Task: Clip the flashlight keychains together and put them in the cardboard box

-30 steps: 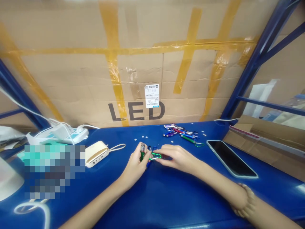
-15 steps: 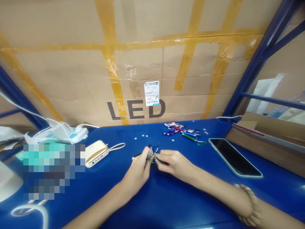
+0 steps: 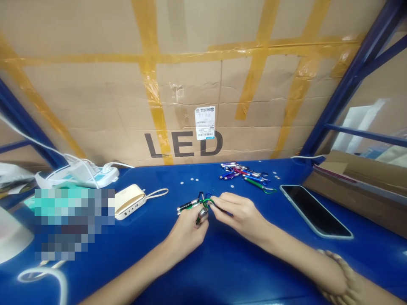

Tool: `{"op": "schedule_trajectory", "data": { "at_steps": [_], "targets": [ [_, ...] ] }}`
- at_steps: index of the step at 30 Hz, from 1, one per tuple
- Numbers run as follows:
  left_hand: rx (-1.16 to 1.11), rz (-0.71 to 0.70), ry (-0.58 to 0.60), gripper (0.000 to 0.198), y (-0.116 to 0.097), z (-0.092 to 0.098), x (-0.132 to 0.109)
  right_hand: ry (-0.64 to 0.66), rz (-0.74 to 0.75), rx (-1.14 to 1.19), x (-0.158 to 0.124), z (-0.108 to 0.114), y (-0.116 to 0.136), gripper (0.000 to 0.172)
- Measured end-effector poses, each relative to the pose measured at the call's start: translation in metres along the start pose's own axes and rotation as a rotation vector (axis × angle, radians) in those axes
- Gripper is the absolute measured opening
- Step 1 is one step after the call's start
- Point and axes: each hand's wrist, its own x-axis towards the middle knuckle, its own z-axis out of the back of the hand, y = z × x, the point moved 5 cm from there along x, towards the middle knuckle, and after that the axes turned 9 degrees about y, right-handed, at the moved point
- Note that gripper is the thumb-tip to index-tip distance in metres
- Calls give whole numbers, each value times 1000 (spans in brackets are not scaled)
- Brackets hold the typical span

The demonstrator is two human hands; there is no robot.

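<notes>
Near the middle of the blue table, my left hand [image 3: 190, 224] is closed round a small metal-ended flashlight [image 3: 202, 215] with green on it. The fingertips of my right hand [image 3: 237, 212] pinch a green carabiner clip [image 3: 207, 201] at its right side. A black flashlight [image 3: 187, 206] lies just beyond my left hand, beside a green one partly hidden by the fingers. A blue clip shows behind the green one. Farther back is a pile of coloured flashlights [image 3: 237, 171], with a green flashlight [image 3: 254, 182] at its front.
A phone [image 3: 316, 212] and an open cardboard box [image 3: 359, 186] are on the right. On the left are a cream power bank [image 3: 130, 202], a power strip [image 3: 104, 176] and a white cable [image 3: 59, 275]. Small white discs [image 3: 192, 179] lie behind my hands. A large carton [image 3: 111, 106] stands behind.
My hands have parted slightly, and the green clip now shows between them. More of the black flashlight is visible beyond my left hand. The view has shifted a little.
</notes>
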Motion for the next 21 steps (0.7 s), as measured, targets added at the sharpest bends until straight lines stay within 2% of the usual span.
{"op": "schedule_trajectory", "data": {
  "at_steps": [5,10,14,18,21],
  "targets": [
    [-22,-33,-6,20,-5,0,2,62,-41,58,1,-4,-5,33],
    [-91,83,-31,19,2,7,3,86,-21,51,2,-4,-5,34],
    [-119,124,-8,14,6,11,6,164,-78,169,5,-6,-11,32],
    [-30,204,1,12,11,19,9,362,-213,242,3,-5,-36,29],
    [124,268,-16,21,11,30,9,409,-405,97,-4,10,-68,45]
  ]
}}
